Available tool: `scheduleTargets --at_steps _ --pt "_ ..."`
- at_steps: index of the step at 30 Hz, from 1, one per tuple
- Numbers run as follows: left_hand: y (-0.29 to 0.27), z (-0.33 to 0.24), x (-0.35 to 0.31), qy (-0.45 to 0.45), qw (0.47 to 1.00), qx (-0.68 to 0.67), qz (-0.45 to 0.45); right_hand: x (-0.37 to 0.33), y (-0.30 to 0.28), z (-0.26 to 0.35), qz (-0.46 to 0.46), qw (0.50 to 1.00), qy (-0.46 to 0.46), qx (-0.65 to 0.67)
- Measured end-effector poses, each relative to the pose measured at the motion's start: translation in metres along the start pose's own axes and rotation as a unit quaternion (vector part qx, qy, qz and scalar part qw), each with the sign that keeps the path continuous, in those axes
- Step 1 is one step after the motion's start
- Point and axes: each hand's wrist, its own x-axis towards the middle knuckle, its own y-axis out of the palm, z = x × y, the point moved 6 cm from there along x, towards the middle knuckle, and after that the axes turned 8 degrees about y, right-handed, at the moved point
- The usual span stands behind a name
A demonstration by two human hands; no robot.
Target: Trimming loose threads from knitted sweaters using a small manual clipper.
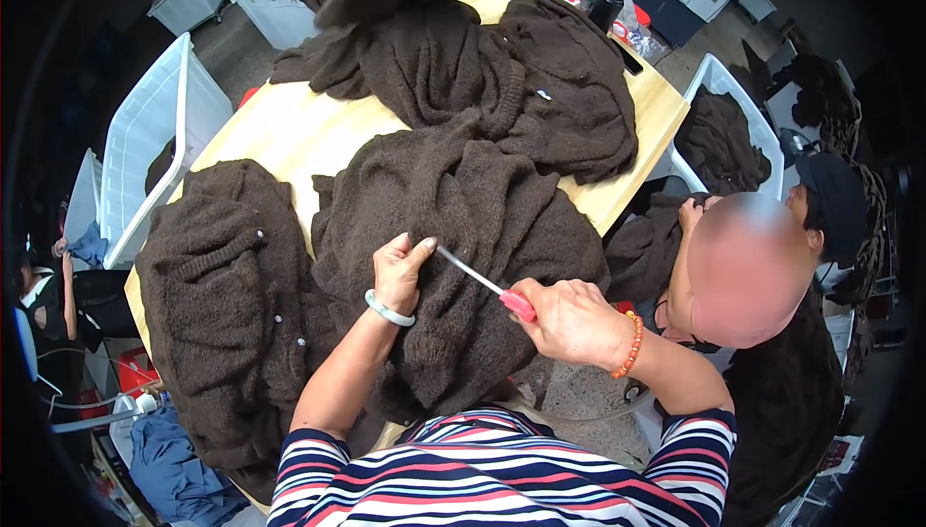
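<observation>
A dark brown knitted garment (482,189) lies bunched on the table in front of me. My right hand (579,323), with an orange bead bracelet at the wrist, is closed round the red handle of a tool with a thin metal shaft (471,270). The shaft slants up and left over the knit, its tip reaching my left thumb. Above the garment, my left hand (398,274) is closed in a pinch, a pale bangle on its wrist; what lies between the fingers is too small to make out.
More brown knits, one with buttons (222,286), cover much of the wooden table (289,127). White bins (145,141) stand left, behind and at the right, where another bin (719,74) holds brown knits. A co-worker (752,267) sits close by my right. Blue cloth (178,464) lies lower left.
</observation>
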Motion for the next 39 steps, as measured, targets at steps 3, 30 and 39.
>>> scheduleTargets --at_steps 3,30,39 --pt "0.010 -0.013 -0.001 -0.010 1.000 -0.017 -0.022 0.010 0.001 -0.009 0.027 0.999 0.023 -0.013" --pt "0.025 -0.020 -0.009 -0.008 0.966 0.257 0.033 -0.020 0.009 -0.031 0.174 0.980 -0.002 0.094" --pt "0.136 -0.098 0.152 0.350 0.673 0.635 0.149 -0.001 0.008 -0.124 -0.079 0.967 0.072 0.231"
